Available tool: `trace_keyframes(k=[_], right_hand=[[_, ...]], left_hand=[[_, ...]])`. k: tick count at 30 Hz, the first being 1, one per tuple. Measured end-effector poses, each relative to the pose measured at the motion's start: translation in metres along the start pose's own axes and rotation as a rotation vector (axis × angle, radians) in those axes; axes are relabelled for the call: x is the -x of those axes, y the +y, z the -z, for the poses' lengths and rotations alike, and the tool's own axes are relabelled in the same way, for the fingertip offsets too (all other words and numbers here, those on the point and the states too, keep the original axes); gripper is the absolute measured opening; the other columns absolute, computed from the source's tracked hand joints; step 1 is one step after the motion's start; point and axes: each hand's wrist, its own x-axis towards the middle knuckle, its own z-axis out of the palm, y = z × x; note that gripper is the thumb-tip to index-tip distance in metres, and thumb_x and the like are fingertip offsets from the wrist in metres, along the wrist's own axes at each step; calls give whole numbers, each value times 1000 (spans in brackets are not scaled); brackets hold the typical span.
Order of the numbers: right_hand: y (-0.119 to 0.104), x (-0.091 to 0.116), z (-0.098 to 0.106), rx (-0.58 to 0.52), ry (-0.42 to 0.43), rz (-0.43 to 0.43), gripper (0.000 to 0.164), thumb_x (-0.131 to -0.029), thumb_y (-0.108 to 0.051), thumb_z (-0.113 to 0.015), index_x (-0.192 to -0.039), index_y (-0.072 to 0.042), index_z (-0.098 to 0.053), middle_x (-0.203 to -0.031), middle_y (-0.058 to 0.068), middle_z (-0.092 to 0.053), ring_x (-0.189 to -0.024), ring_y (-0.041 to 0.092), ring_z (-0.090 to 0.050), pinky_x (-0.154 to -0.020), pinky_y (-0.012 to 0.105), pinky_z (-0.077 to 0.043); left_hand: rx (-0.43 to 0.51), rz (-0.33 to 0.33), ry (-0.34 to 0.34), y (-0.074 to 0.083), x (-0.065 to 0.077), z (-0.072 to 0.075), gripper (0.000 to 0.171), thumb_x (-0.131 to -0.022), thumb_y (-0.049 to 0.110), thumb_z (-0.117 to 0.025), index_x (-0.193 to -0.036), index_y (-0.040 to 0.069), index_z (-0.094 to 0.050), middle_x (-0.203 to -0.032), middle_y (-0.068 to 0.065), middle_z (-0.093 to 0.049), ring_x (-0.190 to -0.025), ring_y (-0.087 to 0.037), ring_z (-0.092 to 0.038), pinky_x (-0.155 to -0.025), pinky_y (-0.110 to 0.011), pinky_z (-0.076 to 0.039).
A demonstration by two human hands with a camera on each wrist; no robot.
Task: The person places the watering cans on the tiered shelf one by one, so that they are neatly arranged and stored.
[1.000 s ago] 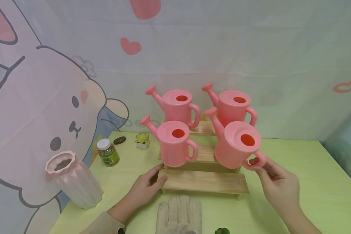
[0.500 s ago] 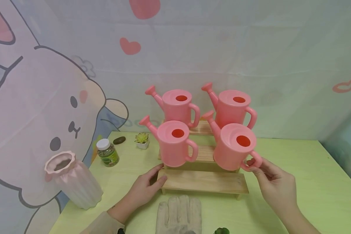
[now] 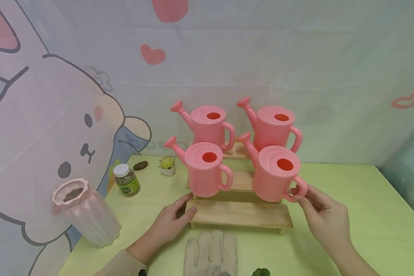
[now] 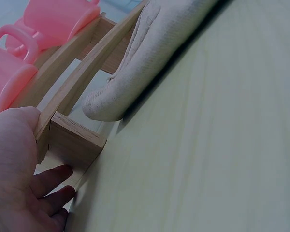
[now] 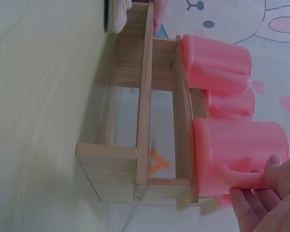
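Note:
A pink watering can (image 3: 276,172) is at the right end of the middle step of a three-step wooden stand (image 3: 239,214), its spout pointing left. My right hand (image 3: 326,220) pinches its handle between thumb and fingers; in the right wrist view the base of this can (image 5: 241,152) is right at the step. My left hand (image 3: 172,216) holds the left end of the lowest step, thumb on top. In the left wrist view its other fingers (image 4: 53,179) are beside the stand's leg. Another pink can (image 3: 204,168) stands at the left of the middle step.
Two more pink cans, a left one (image 3: 208,126) and a right one (image 3: 274,128), stand on the top step. A beige glove (image 3: 210,253) lies in front. To the left are a pink vase (image 3: 93,218), a jar (image 3: 127,182), a dark stone (image 3: 140,165) and a succulent (image 3: 167,165).
My right hand has shifted the front right watering can slightly left and turned it more upright, in line with the others. The left hand has stayed at the stand's end.

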Motion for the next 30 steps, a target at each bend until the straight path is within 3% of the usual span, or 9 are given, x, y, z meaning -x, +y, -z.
trace_keyframes(k=[7,15,23,25,28,30], right_hand=[[-1,-1,-1,43,12,3,37,-87,-13,-82,-122,-24,-76,-101,-34,-73,-84,-16,-69,-61,8,-49],[1,-3,-5,33,-13,25,36,-90,-15,-80,-123,-27,-75,-97,-33,-74,-87,-12,-72,-66,8,-53],[1,-5,-4,8,-48,40,36,-91,-15,-79,-126,-23,-72,-104,-14,-78,-92,-11,-71,-78,8,-56],[1,-6,-2,15,-55,31,41,-92,-16,-78,-131,-22,-69,-109,-16,-76,-96,-13,-69,-81,6,-55],[-1,-8,4,-12,-7,33,43,-94,-10,-74,-136,-16,-64,-113,-23,-71,-101,-12,-67,-86,4,-52],[-2,-11,10,-62,66,85,40,-95,-4,-70,-134,-7,-63,-114,-24,-70,-102,-9,-67,-89,3,-50]], left_hand=[[-3,2,0,-1,0,1,56,-98,60,-60,-148,36,-52,-151,4,-55,-142,-18,-53,-117,-46,-45],[8,8,3,-4,0,2,57,-97,59,-61,-148,36,-52,-152,4,-55,-142,-18,-52,-118,-46,-44],[3,5,7,-4,1,3,57,-97,59,-61,-148,35,-52,-151,4,-55,-142,-18,-52,-118,-45,-44],[1,-1,11,-4,1,3,57,-97,58,-61,-149,34,-52,-151,4,-55,-142,-18,-52,-117,-45,-45],[3,-9,15,-3,1,2,56,-98,57,-61,-148,34,-53,-151,5,-55,-141,-17,-53,-117,-45,-45],[11,-13,23,-1,0,2,54,-98,56,-61,-147,35,-53,-149,7,-57,-139,-16,-55,-116,-45,-46]])
